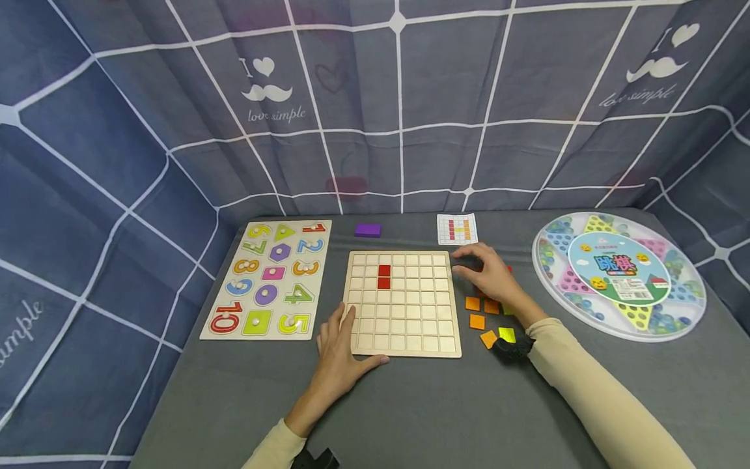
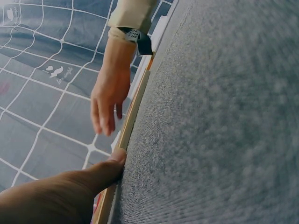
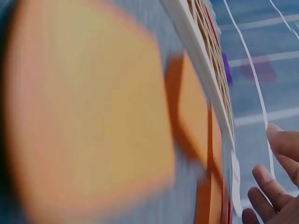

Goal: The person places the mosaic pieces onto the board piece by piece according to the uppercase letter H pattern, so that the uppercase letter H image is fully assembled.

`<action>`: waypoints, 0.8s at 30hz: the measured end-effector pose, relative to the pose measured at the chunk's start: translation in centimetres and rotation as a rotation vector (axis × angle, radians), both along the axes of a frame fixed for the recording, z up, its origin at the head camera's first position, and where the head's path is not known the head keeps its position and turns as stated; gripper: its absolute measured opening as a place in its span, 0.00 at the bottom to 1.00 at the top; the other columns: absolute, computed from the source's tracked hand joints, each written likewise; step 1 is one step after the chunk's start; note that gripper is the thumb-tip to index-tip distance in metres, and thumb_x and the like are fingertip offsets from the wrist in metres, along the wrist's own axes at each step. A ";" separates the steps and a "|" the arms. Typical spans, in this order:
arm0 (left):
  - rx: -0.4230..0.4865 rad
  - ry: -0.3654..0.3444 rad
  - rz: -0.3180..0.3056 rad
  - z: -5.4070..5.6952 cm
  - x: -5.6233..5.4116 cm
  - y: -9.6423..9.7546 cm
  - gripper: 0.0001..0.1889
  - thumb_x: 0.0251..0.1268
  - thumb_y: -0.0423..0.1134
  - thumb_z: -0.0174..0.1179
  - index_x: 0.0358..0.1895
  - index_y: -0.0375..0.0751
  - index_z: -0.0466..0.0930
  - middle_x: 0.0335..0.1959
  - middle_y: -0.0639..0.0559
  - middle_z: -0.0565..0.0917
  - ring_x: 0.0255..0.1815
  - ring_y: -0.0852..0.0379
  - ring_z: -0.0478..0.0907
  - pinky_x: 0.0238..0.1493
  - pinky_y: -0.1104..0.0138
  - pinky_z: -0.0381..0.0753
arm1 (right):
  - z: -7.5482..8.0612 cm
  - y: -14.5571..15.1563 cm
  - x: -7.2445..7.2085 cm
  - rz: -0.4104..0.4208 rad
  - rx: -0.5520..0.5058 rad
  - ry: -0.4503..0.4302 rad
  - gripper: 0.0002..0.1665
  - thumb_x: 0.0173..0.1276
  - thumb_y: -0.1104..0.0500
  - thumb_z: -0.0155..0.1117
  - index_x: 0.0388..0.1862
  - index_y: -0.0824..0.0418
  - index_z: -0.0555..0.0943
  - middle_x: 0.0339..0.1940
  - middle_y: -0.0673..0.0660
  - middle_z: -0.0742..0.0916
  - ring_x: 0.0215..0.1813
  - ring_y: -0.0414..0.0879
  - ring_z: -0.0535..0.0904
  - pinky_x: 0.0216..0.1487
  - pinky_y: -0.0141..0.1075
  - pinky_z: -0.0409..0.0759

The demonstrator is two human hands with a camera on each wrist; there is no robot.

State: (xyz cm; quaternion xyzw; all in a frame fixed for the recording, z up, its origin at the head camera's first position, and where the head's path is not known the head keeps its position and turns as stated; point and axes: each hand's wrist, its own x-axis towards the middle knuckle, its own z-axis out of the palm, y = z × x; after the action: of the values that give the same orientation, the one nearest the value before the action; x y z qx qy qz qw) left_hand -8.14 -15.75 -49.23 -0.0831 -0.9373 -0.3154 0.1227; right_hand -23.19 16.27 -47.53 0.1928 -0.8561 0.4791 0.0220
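Note:
A wooden grid board lies flat in the middle, with two red square tiles set one above the other in its upper left part. My left hand rests at the board's front left corner, fingers along the left edge and thumb at the front edge. In the left wrist view that thumb touches the board's rim. Just past the board's right edge hovers my right hand, thumb and fingers apart with nothing between them. Beneath and in front of it lie several orange tiles; others are partly hidden by the hand.
A pattern card lies behind the board, near a purple block. At left is a number puzzle board; at right, a round Chinese checkers set. A yellow-green tile lies by the right wrist. Curtains enclose the table.

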 end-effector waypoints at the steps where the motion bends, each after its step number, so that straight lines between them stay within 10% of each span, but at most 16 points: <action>1: -0.001 0.000 -0.002 0.0 0.0 0.0 0.59 0.33 0.57 0.80 0.71 0.31 0.63 0.72 0.32 0.60 0.56 0.41 0.62 0.50 0.53 0.57 | 0.0 0.7 0.1 -0.021 0.007 -0.002 0.18 0.67 0.60 0.67 0.54 0.63 0.80 0.56 0.61 0.79 0.62 0.58 0.70 0.64 0.57 0.64; 24: -0.006 0.009 -0.018 -0.2 -0.1 0.0 0.59 0.34 0.57 0.80 0.71 0.31 0.63 0.73 0.31 0.59 0.58 0.40 0.62 0.49 0.53 0.57 | -2.3 4.8 0.7 -0.066 0.153 0.114 0.19 0.64 0.64 0.69 0.54 0.65 0.81 0.61 0.63 0.79 0.65 0.61 0.70 0.65 0.57 0.63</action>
State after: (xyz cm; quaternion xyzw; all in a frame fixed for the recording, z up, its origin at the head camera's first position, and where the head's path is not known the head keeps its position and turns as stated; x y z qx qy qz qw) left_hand -8.23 -15.77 -49.42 -0.0930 -0.9369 -0.3134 0.1238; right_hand -22.45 21.03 -49.87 0.1925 -0.8934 0.3997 0.0715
